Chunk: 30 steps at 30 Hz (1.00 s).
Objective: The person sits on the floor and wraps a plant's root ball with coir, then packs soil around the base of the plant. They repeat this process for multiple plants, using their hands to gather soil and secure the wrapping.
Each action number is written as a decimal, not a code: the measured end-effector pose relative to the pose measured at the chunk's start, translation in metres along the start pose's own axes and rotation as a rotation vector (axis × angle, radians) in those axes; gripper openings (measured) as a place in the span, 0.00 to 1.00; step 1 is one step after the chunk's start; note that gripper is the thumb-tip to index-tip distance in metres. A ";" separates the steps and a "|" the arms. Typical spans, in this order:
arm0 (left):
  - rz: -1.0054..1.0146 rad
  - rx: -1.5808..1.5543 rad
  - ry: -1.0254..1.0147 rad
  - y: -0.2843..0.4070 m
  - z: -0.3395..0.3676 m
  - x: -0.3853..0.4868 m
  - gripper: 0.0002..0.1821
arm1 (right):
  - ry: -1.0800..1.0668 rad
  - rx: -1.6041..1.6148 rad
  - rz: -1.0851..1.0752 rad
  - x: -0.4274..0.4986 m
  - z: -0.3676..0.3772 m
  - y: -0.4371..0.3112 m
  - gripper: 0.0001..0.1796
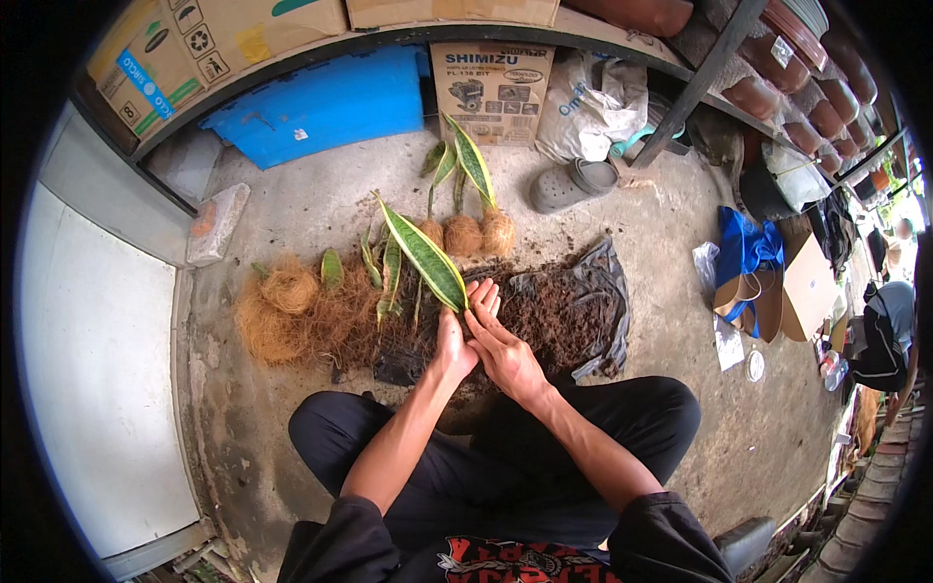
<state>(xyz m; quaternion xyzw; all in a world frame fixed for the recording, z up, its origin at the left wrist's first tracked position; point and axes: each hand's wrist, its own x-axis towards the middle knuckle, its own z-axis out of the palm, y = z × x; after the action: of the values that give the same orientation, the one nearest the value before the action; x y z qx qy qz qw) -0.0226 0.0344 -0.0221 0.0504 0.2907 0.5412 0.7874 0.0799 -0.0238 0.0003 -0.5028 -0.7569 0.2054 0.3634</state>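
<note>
A yellow-edged snake plant leaf [425,255] points up and left from between my hands. My left hand [461,339] holds its base, palm up with the fingers extended. The fingers of my right hand [504,357] press on the base from the other side. Beneath and to the right, dark potting soil [557,313] lies on a black plastic sheet [612,306]. Brown coconut fibre [273,324] is heaped at the left, with small snake plant cuttings [391,273] beside it. Beyond my hands stand several fibre-wrapped root balls [462,235] with leaves.
A grey clog [572,186] sits beyond the soil. Farther back are a blue plastic container [328,102], a cardboard box [492,95] and a white sack [590,109] under a shelf. A stone block [217,224] lies left, a blue bag [747,248] right.
</note>
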 end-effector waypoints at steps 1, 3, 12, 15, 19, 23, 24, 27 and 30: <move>0.015 -0.017 0.002 0.001 0.000 0.000 0.23 | 0.007 0.007 -0.012 0.000 0.000 -0.001 0.27; 0.020 -0.034 -0.038 0.002 -0.001 -0.001 0.22 | 0.020 0.018 -0.035 0.001 -0.001 -0.004 0.28; 0.070 -0.011 -0.182 0.001 -0.001 -0.008 0.21 | 0.092 0.096 0.040 0.000 0.001 -0.014 0.28; 0.077 0.057 -0.247 0.002 0.000 -0.011 0.20 | 0.126 0.112 0.051 -0.003 0.006 -0.016 0.27; 0.042 0.080 -0.306 0.004 0.002 -0.016 0.19 | 0.177 0.078 0.019 -0.009 0.008 -0.015 0.25; 0.058 0.126 -0.339 0.005 0.000 -0.017 0.21 | 0.201 0.068 -0.005 -0.008 0.010 -0.014 0.24; 0.040 0.148 -0.334 0.006 0.007 -0.019 0.22 | 0.207 0.072 -0.007 -0.007 0.007 -0.014 0.25; 0.029 0.303 -0.318 0.017 0.026 -0.027 0.30 | 0.202 0.194 0.133 -0.007 -0.007 -0.018 0.25; 0.117 0.312 -0.403 0.015 0.031 -0.023 0.32 | 0.334 0.368 0.251 -0.002 -0.010 -0.013 0.24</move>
<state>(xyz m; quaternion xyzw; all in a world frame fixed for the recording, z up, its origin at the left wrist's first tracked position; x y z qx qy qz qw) -0.0248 0.0275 0.0190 0.2947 0.2042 0.5135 0.7796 0.0800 -0.0314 0.0146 -0.5452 -0.5684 0.2970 0.5399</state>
